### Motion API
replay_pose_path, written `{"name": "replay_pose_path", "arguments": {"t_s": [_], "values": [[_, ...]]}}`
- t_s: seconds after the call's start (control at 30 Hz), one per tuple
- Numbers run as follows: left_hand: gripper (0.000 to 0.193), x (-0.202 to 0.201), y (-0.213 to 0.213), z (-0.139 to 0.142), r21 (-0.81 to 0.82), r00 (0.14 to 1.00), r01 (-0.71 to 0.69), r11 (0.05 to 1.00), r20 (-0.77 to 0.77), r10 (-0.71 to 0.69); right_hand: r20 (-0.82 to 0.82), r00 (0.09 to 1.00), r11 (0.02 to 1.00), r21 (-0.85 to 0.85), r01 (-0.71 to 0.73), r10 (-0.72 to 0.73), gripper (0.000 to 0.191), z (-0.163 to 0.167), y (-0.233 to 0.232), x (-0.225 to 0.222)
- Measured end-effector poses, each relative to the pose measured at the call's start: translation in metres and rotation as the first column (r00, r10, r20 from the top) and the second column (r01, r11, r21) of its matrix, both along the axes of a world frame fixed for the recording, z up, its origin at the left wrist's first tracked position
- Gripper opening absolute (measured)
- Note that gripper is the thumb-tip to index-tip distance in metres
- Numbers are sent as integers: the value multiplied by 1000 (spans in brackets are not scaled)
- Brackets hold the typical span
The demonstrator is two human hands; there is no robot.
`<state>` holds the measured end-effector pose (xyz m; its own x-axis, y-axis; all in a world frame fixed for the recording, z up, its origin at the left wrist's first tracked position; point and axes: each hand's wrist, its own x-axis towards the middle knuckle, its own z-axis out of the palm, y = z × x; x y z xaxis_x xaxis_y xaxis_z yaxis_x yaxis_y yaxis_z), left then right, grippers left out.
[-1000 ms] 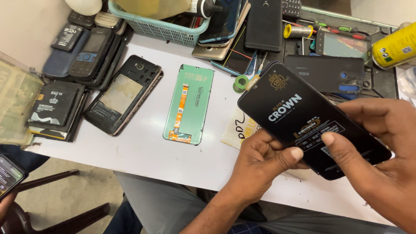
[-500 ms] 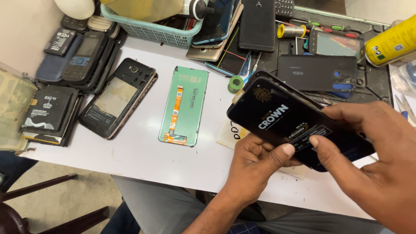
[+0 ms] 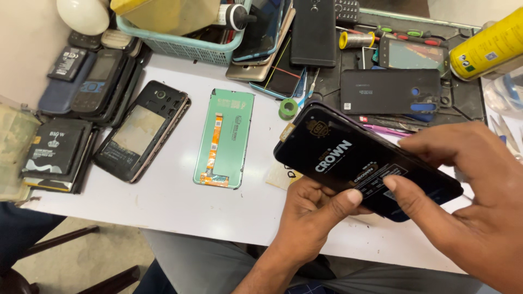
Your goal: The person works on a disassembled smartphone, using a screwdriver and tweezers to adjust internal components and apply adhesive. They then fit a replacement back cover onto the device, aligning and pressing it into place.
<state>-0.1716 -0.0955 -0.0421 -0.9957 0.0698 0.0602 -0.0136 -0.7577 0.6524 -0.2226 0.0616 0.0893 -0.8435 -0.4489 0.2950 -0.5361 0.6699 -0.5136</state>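
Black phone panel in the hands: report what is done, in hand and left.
Done: an opened phone frame and a green display panel lie apart, backs up, on the white table. In hand: the left hand holds the black panel from below; the right hand presses a fingertip on its sticker. Left: panel and frame are not yet joined.

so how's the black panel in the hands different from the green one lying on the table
The black panel is held above the table by the left hand and right hand; the green panel lies flat, untouched. The black one is glossy with printed markings; the green one shows an orange ribbon cable. Both are flat, phone-sized rectangles.
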Motion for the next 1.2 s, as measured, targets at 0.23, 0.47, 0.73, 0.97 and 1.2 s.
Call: {"name": "replay_pose_path", "arguments": {"t_s": [0.23, 0.47, 0.73, 0.97, 1.2], "values": [[25, 3, -1, 3, 58, 1000, -2, 998, -19, 4, 316, 945, 993, -44, 105, -86, 40, -4, 17, -2], [25, 6, -3, 1, 39, 1000, 1, 999, -6, -1, 229, 973, 996, -81, 20, -1, 29, -5, 20, 2], [26, 5, -3, -2, 45, 1000, -3, 999, 29, 2, 185, 982, 996, -88, -4, 20, 29, -7, 17, 2], [25, 6, -4, 0, 70, 1000, 5, 998, 17, -7, 154, 987, 995, -96, -22, 37, 28, -8, 14, 4], [46, 5, -14, 13, 21, 993, -115, 993, 35, 114, 183, 983, 995, -97, 17, 1, 27, -8, 18, 3]]}}
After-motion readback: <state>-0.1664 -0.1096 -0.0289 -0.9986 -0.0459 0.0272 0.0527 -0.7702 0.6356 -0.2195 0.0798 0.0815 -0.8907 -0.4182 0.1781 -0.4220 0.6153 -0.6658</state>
